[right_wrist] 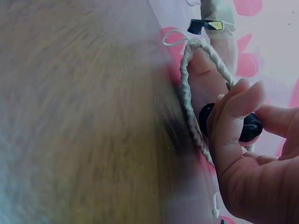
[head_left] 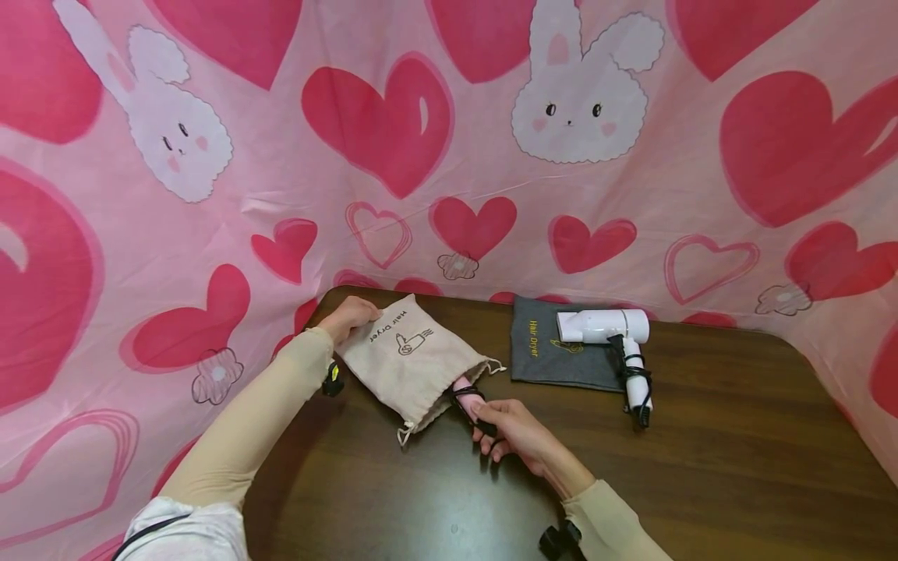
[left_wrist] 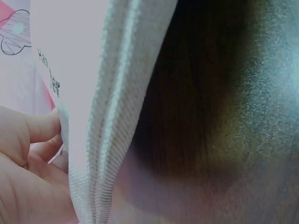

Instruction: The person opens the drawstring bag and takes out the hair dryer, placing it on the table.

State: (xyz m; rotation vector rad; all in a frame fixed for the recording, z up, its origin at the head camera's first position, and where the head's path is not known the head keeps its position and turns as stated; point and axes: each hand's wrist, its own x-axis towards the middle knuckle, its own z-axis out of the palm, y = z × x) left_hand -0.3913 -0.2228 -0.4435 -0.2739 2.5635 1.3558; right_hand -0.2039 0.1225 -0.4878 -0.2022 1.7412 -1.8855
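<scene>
A beige drawstring bag printed "Hair Dryer" is on the left part of the table, its mouth facing the lower right. My left hand pinches its far left corner; in the left wrist view the thumb and fingers of that hand press the cloth edge. From the bag's mouth sticks out the handle of a pink hair dryer, wound with black cord. My right hand grips the handle's end. The bag hides the dryer's head. In the right wrist view, the bag's corded rim surrounds the pink dryer.
To the right, a white hair dryer with its black cord wrapped round the handle lies partly on a dark grey drawstring bag. The brown wooden table meets a pink heart-patterned cloth behind and at the left.
</scene>
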